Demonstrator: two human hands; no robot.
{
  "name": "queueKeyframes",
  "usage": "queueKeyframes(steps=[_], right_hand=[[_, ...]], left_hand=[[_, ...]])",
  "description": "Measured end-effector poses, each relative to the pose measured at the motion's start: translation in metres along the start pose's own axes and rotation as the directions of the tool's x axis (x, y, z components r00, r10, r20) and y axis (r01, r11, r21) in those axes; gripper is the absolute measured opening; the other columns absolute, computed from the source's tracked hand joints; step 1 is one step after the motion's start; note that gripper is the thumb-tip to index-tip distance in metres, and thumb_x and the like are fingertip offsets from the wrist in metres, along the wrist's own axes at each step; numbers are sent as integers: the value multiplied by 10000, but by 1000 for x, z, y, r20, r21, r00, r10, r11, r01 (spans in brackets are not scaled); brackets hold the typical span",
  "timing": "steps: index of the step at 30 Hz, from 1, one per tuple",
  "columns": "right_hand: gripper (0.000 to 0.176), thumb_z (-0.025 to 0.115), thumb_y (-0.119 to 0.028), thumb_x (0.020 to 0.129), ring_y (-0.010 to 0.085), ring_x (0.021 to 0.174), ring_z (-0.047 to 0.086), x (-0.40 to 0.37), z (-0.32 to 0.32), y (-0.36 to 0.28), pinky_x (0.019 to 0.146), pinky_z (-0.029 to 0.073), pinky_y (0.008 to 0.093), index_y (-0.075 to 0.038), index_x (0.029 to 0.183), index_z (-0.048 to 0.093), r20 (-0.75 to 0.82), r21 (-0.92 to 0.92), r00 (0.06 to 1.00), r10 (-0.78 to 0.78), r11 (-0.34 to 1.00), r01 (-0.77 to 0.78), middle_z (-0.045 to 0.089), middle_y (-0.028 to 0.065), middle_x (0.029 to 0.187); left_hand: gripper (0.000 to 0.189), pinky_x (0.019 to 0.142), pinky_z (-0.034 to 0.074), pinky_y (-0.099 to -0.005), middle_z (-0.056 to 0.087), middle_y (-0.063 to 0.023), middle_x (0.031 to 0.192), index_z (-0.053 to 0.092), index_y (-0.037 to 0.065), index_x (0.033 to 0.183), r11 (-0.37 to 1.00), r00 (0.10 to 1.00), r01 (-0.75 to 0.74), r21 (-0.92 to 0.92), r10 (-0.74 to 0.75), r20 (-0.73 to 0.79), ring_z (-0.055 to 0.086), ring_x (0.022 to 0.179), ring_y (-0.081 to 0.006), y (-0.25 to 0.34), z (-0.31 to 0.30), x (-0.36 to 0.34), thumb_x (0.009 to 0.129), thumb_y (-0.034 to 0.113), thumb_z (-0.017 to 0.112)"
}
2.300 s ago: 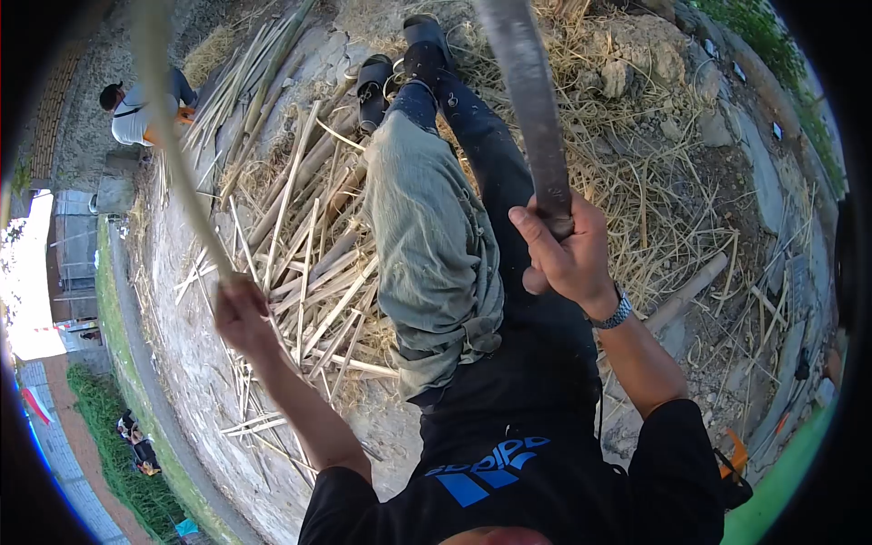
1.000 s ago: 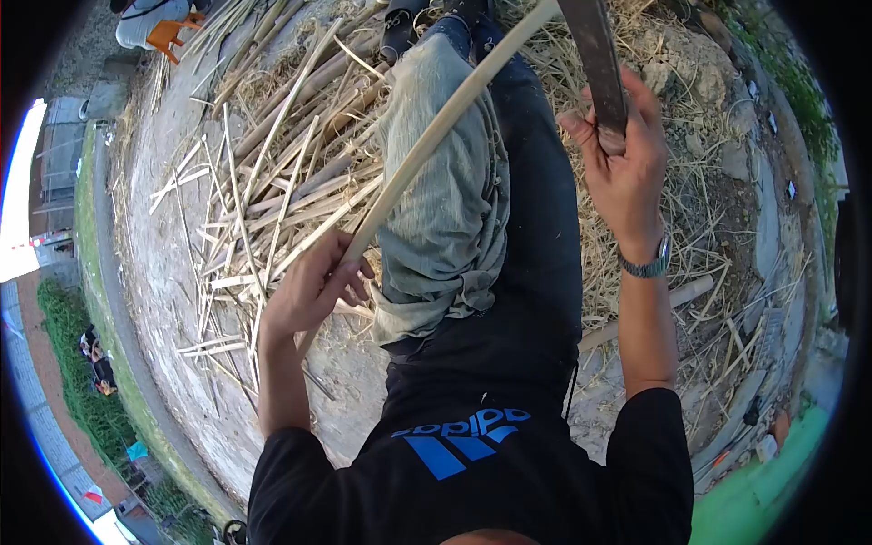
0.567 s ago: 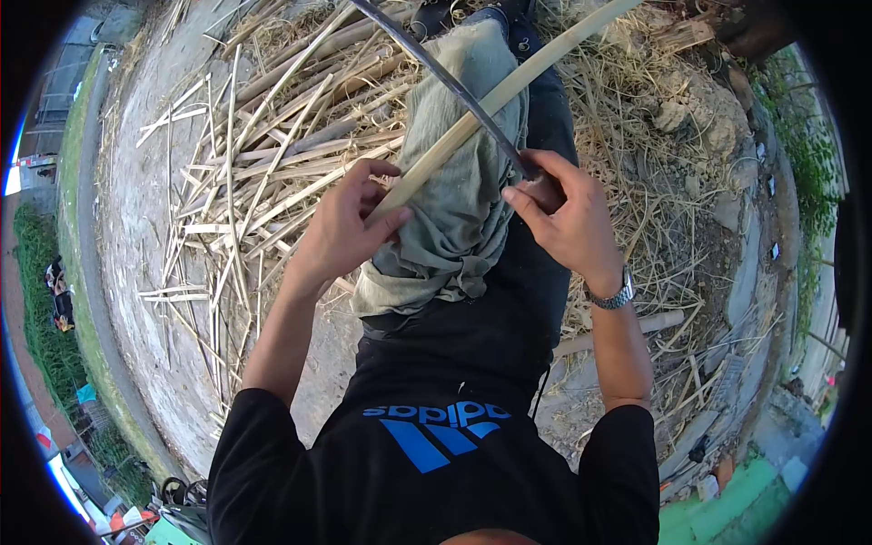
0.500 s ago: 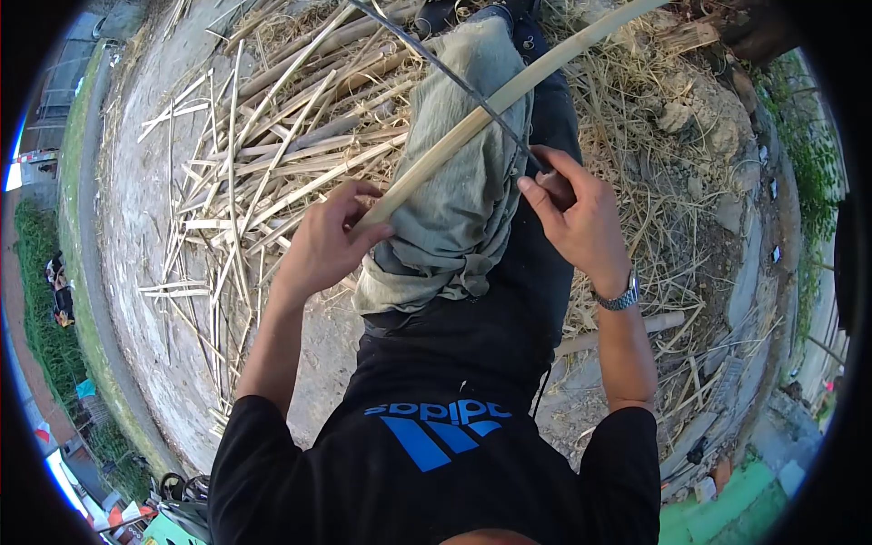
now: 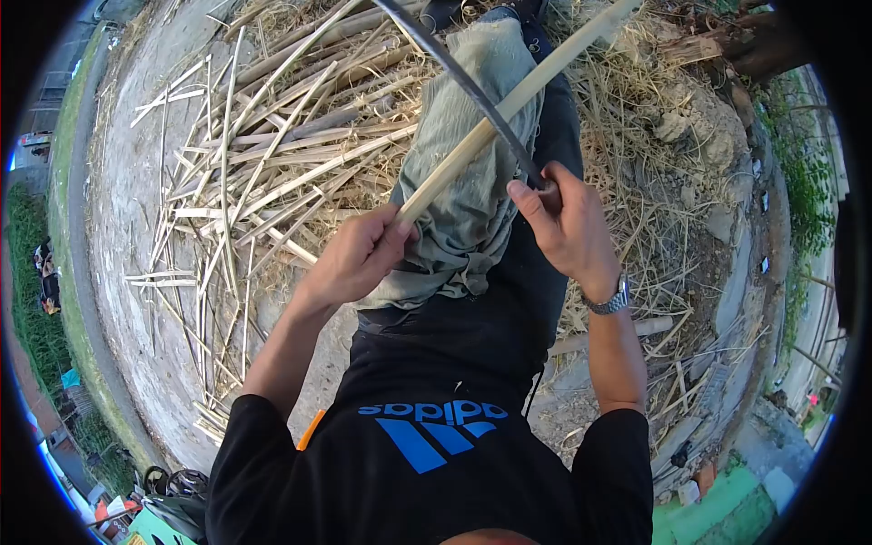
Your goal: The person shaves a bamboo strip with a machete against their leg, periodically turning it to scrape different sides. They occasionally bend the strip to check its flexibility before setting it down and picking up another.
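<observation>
My left hand (image 5: 363,252) is closed on the near end of a pale wooden strip (image 5: 450,170), which slants up to the right over my leg. My right hand (image 5: 570,222) grips the handle of a long dark blade (image 5: 459,77). The blade crosses over the strip and runs up to the left; the handle is mostly hidden in my fingers. Beneath both, a grey-green cloth (image 5: 445,218) is wrapped and knotted around my leg.
Split strips (image 5: 272,150) lie in a loose pile on the ground at the left. Curled shavings (image 5: 627,173) and a rough lump of earth (image 5: 704,136) are at the right. A short pole (image 5: 636,332) lies right of my leg.
My left hand has moved up and right and closed tighter on the strip. The blade has turned and looks broader. The strip's far end has shifted left.
</observation>
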State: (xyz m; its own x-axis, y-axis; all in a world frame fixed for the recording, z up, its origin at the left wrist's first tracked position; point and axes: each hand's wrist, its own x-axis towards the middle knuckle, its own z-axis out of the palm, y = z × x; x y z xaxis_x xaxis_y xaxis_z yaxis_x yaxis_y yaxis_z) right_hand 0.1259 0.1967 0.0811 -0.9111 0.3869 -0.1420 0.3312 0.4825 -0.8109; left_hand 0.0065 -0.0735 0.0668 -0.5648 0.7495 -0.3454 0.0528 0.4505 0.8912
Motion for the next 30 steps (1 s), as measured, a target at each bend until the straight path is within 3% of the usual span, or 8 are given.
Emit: queueKeyframes(steps=[5, 8, 10, 17, 23, 25, 27, 30], right_hand=[[676, 630, -675, 928, 362, 543, 671, -4, 34, -4, 532, 540, 434, -34, 714, 631, 48, -164, 993, -112, 979, 118, 636, 124, 560], [675, 667, -641, 927, 355, 515, 633, 14, 30, 9, 492, 476, 430, -24, 671, 568, 77, -287, 962, -261, 918, 272, 561, 126, 518], [692, 653, -655, 931, 352, 500, 620, 27, 29, 17, 480, 464, 423, -24, 661, 558, 49, -344, 940, -337, 878, 333, 552, 121, 509], [776, 552, -721, 955, 374, 478, 627, 93, -38, 13, 443, 476, 431, -21, 624, 589, -182, -342, 961, -206, 930, 135, 567, 170, 494], [746, 558, -741, 935, 352, 555, 688, 24, 19, 3, 526, 561, 428, -52, 653, 600, 190, -427, 961, -203, 864, 267, 613, 127, 535], [751, 556, -747, 935, 317, 505, 656, 41, 8, 17, 485, 518, 406, -60, 634, 579, 124, -518, 926, -356, 773, 367, 584, 103, 508], [766, 535, -750, 947, 287, 448, 592, 77, -28, 17, 447, 456, 391, -54, 632, 583, -77, -487, 974, -215, 860, 152, 539, 103, 480], [779, 515, -738, 967, 283, 424, 539, 112, -65, 34, 437, 415, 397, -37, 635, 596, -163, -444, 956, -244, 883, 150, 523, 120, 476]], left_hand=[[316, 491, 350, -264, 476, 41, 648, 574, 16, 922, 998, 995, -8, 66, 15, -104, 415, 553, -53, 18, 15, 30, 1118, 248, 486], [343, 572, 453, -400, 571, -130, 628, 608, -14, 909, 998, 992, 25, 57, -18, -129, 559, 561, -255, 7, 15, 38, 1090, 265, 523], [339, 489, 347, -258, 457, 51, 642, 574, 19, 906, 997, 986, -69, 44, 75, -150, 411, 555, -43, 1, 16, 46, 1119, 268, 488], [363, 479, 331, -255, 443, 56, 644, 586, 17, 895, 998, 993, -67, -18, 65, -101, 389, 542, -42, 15, 32, 48, 1121, 282, 484], [377, 546, 437, -317, 569, -34, 635, 620, -10, 870, 980, 998, 48, -194, -56, -36, 529, 574, -123, 0, 33, 49, 1089, 286, 538], [371, 539, 432, -319, 560, -30, 625, 617, -5, 866, 984, 998, 18, -178, -29, -58, 510, 566, -116, 6, 33, 51, 1092, 277, 532], [364, 530, 428, -323, 551, -26, 616, 611, -5, 860, 985, 998, 35, -170, -42, -38, 506, 564, -111, 7, 33, 49, 1093, 263, 530], [326, 480, 309, -216, 421, 72, 641, 575, 24, 913, 963, 999, 53, -264, -49, 22, 364, 549, -14, 12, 42, 38, 1126, 251, 477]])
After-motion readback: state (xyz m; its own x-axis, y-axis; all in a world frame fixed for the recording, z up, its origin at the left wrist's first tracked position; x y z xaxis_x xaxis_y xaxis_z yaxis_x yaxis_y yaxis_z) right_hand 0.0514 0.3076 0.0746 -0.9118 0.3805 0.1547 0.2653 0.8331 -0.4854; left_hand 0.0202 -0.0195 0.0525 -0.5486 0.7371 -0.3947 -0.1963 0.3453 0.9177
